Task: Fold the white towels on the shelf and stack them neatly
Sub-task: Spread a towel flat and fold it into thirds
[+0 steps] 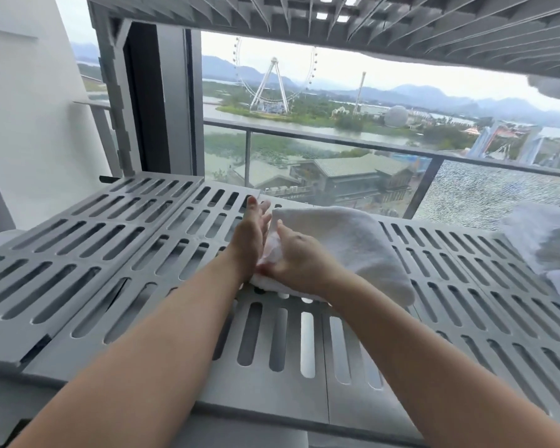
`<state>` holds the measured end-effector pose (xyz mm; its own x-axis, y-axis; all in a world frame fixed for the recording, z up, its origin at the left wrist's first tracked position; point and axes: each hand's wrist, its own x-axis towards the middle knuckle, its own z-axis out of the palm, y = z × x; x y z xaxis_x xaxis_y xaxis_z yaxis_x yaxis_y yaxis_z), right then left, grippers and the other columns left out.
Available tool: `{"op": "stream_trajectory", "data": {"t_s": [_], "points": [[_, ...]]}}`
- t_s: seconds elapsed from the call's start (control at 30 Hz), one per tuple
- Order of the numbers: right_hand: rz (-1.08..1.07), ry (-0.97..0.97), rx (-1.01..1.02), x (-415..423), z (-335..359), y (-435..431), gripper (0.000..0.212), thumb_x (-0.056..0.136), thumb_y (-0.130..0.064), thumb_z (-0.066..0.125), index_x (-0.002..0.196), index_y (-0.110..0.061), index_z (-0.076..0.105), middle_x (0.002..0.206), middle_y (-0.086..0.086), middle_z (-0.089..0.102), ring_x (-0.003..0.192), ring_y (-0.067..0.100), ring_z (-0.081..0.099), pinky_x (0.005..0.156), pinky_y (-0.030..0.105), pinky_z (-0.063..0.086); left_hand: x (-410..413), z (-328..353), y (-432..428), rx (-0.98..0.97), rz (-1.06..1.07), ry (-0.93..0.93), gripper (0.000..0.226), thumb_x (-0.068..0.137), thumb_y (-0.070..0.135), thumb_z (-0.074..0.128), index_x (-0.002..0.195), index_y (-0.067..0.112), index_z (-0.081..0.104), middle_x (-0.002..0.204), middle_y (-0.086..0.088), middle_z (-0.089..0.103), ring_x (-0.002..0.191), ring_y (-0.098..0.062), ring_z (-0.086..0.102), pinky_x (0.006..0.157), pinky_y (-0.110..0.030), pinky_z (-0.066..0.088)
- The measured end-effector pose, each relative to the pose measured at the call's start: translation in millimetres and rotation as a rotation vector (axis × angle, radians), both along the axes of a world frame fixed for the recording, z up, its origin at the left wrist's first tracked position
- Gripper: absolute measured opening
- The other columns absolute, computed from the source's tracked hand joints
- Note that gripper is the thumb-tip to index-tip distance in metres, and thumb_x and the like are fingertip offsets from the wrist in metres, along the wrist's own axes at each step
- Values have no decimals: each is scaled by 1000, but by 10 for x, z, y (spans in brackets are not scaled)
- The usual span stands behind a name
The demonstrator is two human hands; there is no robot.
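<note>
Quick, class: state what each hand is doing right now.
Left hand: open, flat against the white towel's left edge.
Right hand: closed, gripping that towel's edge.

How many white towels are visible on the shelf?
2: one towel at the middle under both hands, another at the right edge, cut off; more may be out of view.

Slatted shelf [117, 253] bare toward its left edge. Folded towel [353, 250] sits mid-shelf; loose towels [543, 247] crowd the right edge. Upper shelf [369, 33] limits room overhead.
</note>
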<state>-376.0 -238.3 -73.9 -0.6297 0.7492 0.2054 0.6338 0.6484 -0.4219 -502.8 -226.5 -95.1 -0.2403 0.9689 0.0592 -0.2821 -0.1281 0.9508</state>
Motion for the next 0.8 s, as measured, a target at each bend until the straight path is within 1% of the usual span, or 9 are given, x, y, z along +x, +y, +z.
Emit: {"op": "stream_trajectory", "data": {"t_s": [0.07, 0.13, 0.2, 0.3, 0.4, 0.53, 0.63, 0.7, 0.8], "points": [[145, -84, -204, 93, 142, 68, 86, 76, -53, 74, 147, -18, 40, 140, -6, 54, 129, 16, 49, 105, 26, 41, 8, 3, -14, 0, -1, 13, 69, 105, 57, 9, 157, 17, 29, 165, -13, 22, 153, -25, 17, 120, -36, 16], [182, 15, -407, 210, 302, 159, 52, 83, -46, 72, 123, -13, 63, 116, -3, 69, 108, 14, 60, 93, 28, 47, 22, 4, -28, 0, -2, 48, 69, 105, 56, 7, 157, 16, 27, 165, -12, 21, 154, -23, 16, 121, -35, 13], [122, 105, -343, 290, 361, 268, 34, 90, -30, 65, 109, -2, 70, 104, 11, 73, 91, 16, 60, 83, 36, 47, 28, 9, -33, -2, 0, 88, 66, 107, 52, 7, 158, 15, 26, 165, -12, 21, 153, -21, 16, 119, -30, 14], [84, -198, 44, 338, 226, 367, 33, 93, -20, 52, 119, -9, 70, 128, 5, 68, 134, 9, 49, 114, 34, 30, 62, 18, -52, -9, 6, 142, 61, 109, 46, 9, 157, 13, 27, 165, -10, 23, 153, -20, 19, 117, -26, 17], [141, -292, 91, 352, 53, 359, 44, 96, -30, 51, 140, -29, 57, 149, -13, 50, 150, 8, 22, 124, 48, 3, 94, 43, -73, -18, 11, 162, 53, 111, 36, 15, 156, 12, 29, 164, -8, 26, 152, -19, 20, 123, -31, 15], [161, -83, -4, 420, 22, 365, 42, 92, -28, 64, 134, -24, 64, 144, -9, 55, 146, 5, 31, 122, 33, 23, 24, 29, -97, -58, -45, 317, 67, 92, -9, 42, 154, 14, 33, 160, -11, 31, 149, -24, 28, 120, -36, 25], [131, 105, -137, 524, 150, 394, 28, 88, -7, 61, 106, -18, 80, 127, -2, 69, 127, 4, 56, 113, 22, 37, 43, 25, -94, -133, -54, 582, 71, 85, -16, 37, 149, 15, 44, 151, -17, 45, 139, -34, 44, 109, -37, 38], [3, 138, -14, 644, 250, 466, 31, 86, -3, 56, 97, -18, 81, 122, -2, 71, 115, 9, 64, 105, 24, 44, 72, 30, -67, -164, -38, 791, 74, 85, -15, 30, 154, 11, 36, 162, -12, 30, 149, -24, 28, 114, -24, 28], [-103, -15, 202, 865, 286, 628, 33, 91, -12, 53, 113, -19, 76, 138, -5, 61, 135, 14, 50, 114, 30, 35, 65, 58, -22, -249, -62, 1024, 71, 92, -10, 24, 159, 13, 23, 169, -6, -3, 155, -21, -2, 126, -38, 4]]}}
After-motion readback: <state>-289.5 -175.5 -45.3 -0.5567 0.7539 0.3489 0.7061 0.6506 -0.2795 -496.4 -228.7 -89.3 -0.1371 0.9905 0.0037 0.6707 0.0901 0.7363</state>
